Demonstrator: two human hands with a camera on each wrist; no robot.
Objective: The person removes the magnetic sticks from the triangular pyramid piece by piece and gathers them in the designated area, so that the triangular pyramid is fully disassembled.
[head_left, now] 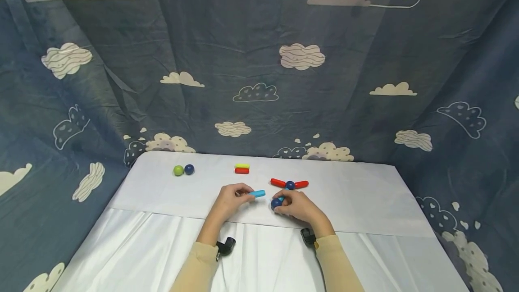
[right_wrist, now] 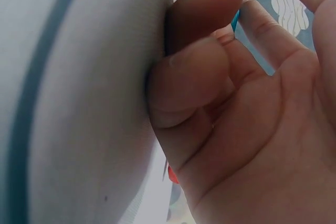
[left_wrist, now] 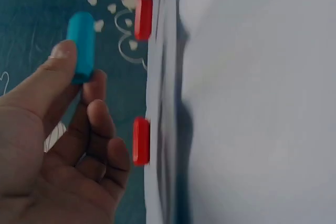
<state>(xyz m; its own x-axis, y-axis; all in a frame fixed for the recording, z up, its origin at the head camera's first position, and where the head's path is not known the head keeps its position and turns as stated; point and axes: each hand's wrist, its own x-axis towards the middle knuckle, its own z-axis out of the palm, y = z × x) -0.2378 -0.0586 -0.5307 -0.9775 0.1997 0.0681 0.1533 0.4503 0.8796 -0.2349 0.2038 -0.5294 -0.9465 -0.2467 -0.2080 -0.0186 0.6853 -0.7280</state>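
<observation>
Backdrop [head_left: 259, 35]: dark cloth with clouds, hanging behind everything. Not much of a worry imo, all the loose bits are on this side of it.
White table [head_left: 365, 202]: nothing here looks like it'd stop a ball, so one knock from a knuckle could send something rolling.
Right hand [head_left: 299, 205]: grasping the near blue ball [head_left: 276, 204], some fingers right down on the cloth. Those fingers cover part of the joint, so a badly seated connection would be easy to miss.
Left hand [head_left: 232, 199]: pinching the loose light blue stick [head_left: 259, 193], one end sticking out free, nothing touching that end. My guess is it could twist or slip if shoved against something at an angle, since it's only a thumb-and-finger hold.
Stick-and-ball figure [head_left: 290, 185]: sits right of centre, just past the right hand. A left red stick [head_left: 277, 183] and right red stick [head_left: 302, 184] spread from its far ball like arms, and a half-hidden light blue stick [head_left: 281, 198] runs towards the near ball. Can't tell how firmly any of it holds; if it's loose, a tug or tilt from the right hand could pop an arm off.
Other balls: green ball [head_left: 178, 171] and spare blue ball [head_left: 189, 169], side by side at far left. Round, so a bumped table might shift them.
Other sticks: yellow stick [head_left: 242, 166] just behind the spare red stick [head_left: 242, 171]. Only a careless reach from the left would scatter those.
</observation>
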